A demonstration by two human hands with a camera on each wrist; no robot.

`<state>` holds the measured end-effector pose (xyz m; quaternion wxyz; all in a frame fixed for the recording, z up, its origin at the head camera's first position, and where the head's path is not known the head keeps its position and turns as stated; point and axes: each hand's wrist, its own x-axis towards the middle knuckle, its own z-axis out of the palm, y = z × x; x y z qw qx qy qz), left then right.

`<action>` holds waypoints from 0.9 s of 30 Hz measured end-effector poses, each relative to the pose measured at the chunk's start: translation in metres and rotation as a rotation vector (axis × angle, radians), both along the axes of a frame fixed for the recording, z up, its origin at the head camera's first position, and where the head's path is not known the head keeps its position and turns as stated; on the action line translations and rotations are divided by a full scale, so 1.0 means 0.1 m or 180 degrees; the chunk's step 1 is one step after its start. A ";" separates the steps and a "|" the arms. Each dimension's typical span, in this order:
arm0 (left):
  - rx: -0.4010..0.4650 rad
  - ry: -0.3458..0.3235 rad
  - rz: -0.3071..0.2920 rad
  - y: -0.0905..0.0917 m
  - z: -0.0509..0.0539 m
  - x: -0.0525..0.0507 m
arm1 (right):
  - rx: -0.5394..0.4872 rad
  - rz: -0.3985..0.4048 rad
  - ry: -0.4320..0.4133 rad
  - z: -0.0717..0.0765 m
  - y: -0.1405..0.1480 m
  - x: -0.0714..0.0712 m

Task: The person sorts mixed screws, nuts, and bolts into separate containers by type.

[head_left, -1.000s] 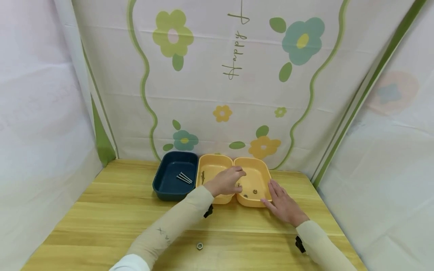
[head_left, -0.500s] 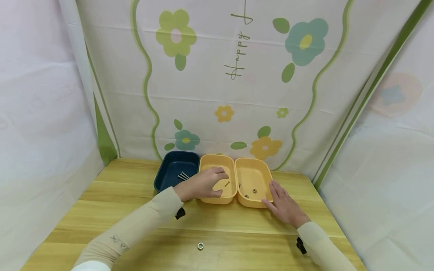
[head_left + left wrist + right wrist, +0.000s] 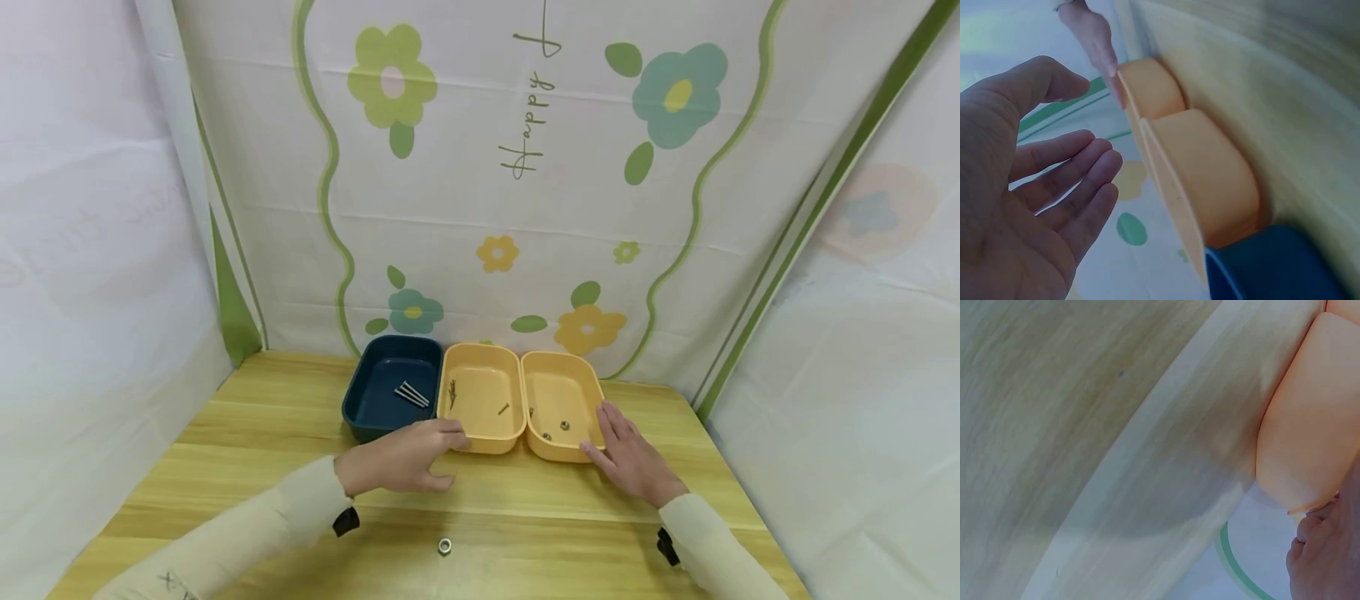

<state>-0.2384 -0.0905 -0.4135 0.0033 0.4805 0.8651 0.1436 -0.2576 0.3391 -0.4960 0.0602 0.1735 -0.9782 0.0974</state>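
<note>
My left hand hovers in front of the middle yellow tray. Its palm is bare in the left wrist view, fingers loosely bent and thumb apart. At the right yellow tray, my right hand rests straight fingers along the right rim, thumb at the front corner. Small nuts lie inside that tray. The middle tray holds a cluster of small screws at its left and a single small screw. A larger hex nut lies on the table, nearer me than the left hand.
A dark blue tray with several long screws adjoins the middle tray on the left. All the trays stand in a row at the back of the wooden table, against a flowered cloth wall. Cloth also hangs on both sides.
My left hand has drawn back from over the middle and right trays, leftward and toward me. The single screw in the middle tray has come into sight. The right hand has stayed put.
</note>
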 end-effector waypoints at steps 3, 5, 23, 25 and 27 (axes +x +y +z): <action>-0.0044 -0.0132 -0.0027 -0.06 -0.07 0.07 | 0.0009 -0.0002 -0.0003 0.00 0.00 0.00; -0.0067 -0.0234 -0.0047 -0.08 -0.14 0.11 | 0.0009 -0.0002 -0.0002 0.00 0.00 -0.01; 0.0041 -0.0747 -0.0339 -0.13 -0.65 0.38 | 0.0002 -0.0005 -0.0009 0.00 0.01 -0.01; 0.0069 -0.0752 -0.0377 -0.13 -0.68 0.38 | 0.0012 -0.0011 -0.0002 -0.01 0.01 -0.01; 0.0091 -0.0747 -0.0426 -0.13 -0.70 0.38 | 0.0018 -0.0016 0.0001 -0.01 0.01 -0.01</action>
